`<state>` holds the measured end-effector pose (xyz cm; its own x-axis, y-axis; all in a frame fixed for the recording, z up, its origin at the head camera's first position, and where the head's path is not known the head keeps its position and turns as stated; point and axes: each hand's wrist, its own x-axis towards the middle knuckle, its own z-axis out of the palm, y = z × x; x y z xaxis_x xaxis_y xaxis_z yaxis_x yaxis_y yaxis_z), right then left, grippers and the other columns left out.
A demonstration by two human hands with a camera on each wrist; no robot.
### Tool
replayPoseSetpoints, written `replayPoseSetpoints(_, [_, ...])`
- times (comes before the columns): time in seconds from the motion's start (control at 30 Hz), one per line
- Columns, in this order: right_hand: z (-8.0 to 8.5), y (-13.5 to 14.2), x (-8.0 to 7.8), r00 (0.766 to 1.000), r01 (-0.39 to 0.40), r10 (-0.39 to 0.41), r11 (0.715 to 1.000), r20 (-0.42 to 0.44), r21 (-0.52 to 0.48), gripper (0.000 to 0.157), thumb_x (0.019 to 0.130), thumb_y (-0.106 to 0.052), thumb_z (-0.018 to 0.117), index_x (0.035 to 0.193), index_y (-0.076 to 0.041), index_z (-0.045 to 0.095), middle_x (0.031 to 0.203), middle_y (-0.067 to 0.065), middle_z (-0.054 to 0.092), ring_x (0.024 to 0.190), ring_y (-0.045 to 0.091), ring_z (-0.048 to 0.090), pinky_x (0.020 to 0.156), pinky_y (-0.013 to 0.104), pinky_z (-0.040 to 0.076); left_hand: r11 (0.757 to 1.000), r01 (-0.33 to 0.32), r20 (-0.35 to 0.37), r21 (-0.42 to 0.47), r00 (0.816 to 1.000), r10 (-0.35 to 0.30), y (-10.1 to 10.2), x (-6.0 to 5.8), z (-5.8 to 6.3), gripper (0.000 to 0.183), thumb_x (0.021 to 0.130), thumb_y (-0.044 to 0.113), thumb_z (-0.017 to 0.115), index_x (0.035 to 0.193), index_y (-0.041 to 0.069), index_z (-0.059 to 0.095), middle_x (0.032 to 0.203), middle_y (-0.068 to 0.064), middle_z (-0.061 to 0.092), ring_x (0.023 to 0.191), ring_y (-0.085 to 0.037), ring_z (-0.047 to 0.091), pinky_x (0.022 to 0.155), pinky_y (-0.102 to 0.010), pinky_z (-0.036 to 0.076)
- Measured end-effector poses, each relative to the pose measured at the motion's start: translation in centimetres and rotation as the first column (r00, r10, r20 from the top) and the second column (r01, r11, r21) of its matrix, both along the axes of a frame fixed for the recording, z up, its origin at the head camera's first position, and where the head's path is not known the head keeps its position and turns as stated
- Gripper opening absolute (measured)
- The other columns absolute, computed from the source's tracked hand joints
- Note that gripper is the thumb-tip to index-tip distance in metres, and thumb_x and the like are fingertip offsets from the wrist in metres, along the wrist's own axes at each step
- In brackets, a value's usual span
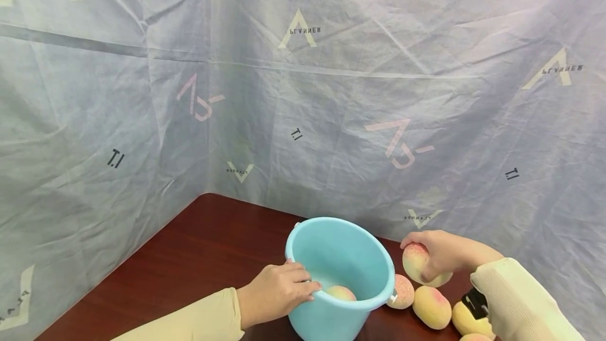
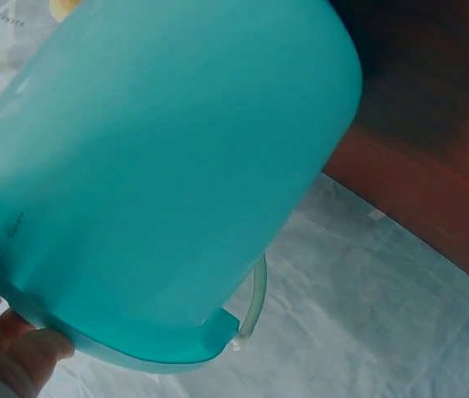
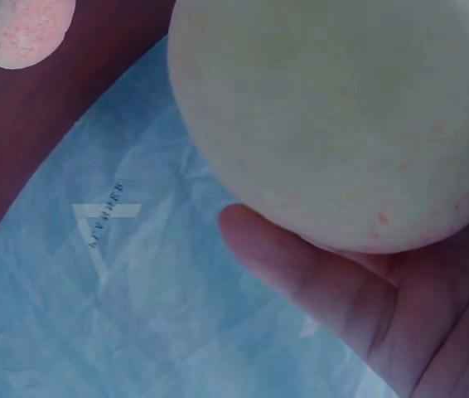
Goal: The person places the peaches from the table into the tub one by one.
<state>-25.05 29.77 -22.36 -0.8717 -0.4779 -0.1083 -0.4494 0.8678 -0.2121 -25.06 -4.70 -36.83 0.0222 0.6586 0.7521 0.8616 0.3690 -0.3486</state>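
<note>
A light blue bucket (image 1: 331, 320) stands on the dark red-brown table, its mouth tipped toward the head camera. My left hand (image 1: 279, 288) grips the bucket's near-left rim, fingers over the edge; in the left wrist view the thumb and fingers pinch that rim. Inside the bucket lies one peach (image 1: 341, 293). To the right of the bucket, my right hand (image 1: 445, 254) holds another peach (image 1: 416, 264), pink on top and pale below, raised over the others. The right wrist view shows the held peach (image 3: 334, 124) large, with the fingers curled under it.
Several more peaches lie right of the bucket: a pink one (image 1: 403, 292) beside its handle joint, a yellow one (image 1: 432, 308) and another yellow one (image 1: 468, 320) by the right sleeve. Grey printed sheeting (image 1: 303, 93) hangs behind the table (image 1: 189, 257).
</note>
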Motion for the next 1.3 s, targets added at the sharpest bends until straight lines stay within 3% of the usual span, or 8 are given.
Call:
replayPoseSetpoints(0.3, [1.0, -3.2, -0.4, 0.996, -0.092, 0.092, 0.996, -0.002, -0.015, 0.055, 0.058, -0.003, 0.072, 0.112, -0.008, 0.063, 0.096, -0.002, 0.061, 0.076, 0.010, 0.052, 0.064, 0.026, 0.045, 1.000, -0.005, 0.018, -0.005, 1.000, 0.005, 0.2, -0.1, 0.1, 0.022, 0.077, 0.022, 0.083, 0.097, 0.018, 0.075, 0.083, 0.008, 0.068, 0.081, -0.006, 0.065, 0.078, -0.017, 0.052])
replayPoseSetpoints(0.7, [1.0, -6.8, -1.1, 0.999, -0.033, 0.032, 0.999, 0.029, 0.029, 0.060, 0.061, -0.002, 0.071, 0.119, -0.009, 0.062, 0.100, 0.001, 0.061, 0.076, 0.015, 0.053, 0.063, 0.030, 0.046, 1.000, -0.004, 0.034, -0.010, 0.999, 0.004, 0.3, 0.0, 0.1, 0.022, 0.078, 0.021, 0.082, 0.099, 0.017, 0.074, 0.081, 0.006, 0.065, 0.080, -0.007, 0.063, 0.076, -0.018, 0.053])
replayPoseSetpoints(0.93, [1.3, -8.8, -1.8, 0.998, -0.067, 0.064, 0.992, 0.029, 0.108, 0.059, 0.063, -0.003, 0.074, 0.120, -0.012, 0.062, 0.102, 0.001, 0.061, 0.081, 0.014, 0.053, 0.067, 0.030, 0.046, 1.000, -0.003, 0.034, -0.025, 0.999, 0.004, 0.3, 0.0, 0.3, 0.023, 0.078, 0.022, 0.082, 0.100, 0.019, 0.074, 0.080, 0.007, 0.065, 0.077, -0.005, 0.063, 0.076, -0.016, 0.052])
replayPoseSetpoints(1.3, [0.8, -11.6, -2.6, 0.998, -0.029, 0.021, 0.989, 0.056, 0.147, 0.059, 0.065, -0.004, 0.080, 0.120, -0.018, 0.062, 0.105, 0.000, 0.060, 0.084, 0.016, 0.053, 0.071, 0.034, 0.048, 0.996, 0.000, 0.187, -0.088, 0.982, 0.017, -0.1, 0.0, 0.9, 0.021, 0.080, 0.026, 0.079, 0.100, 0.019, 0.077, 0.087, 0.011, 0.071, 0.084, -0.001, 0.065, 0.080, -0.014, 0.050])
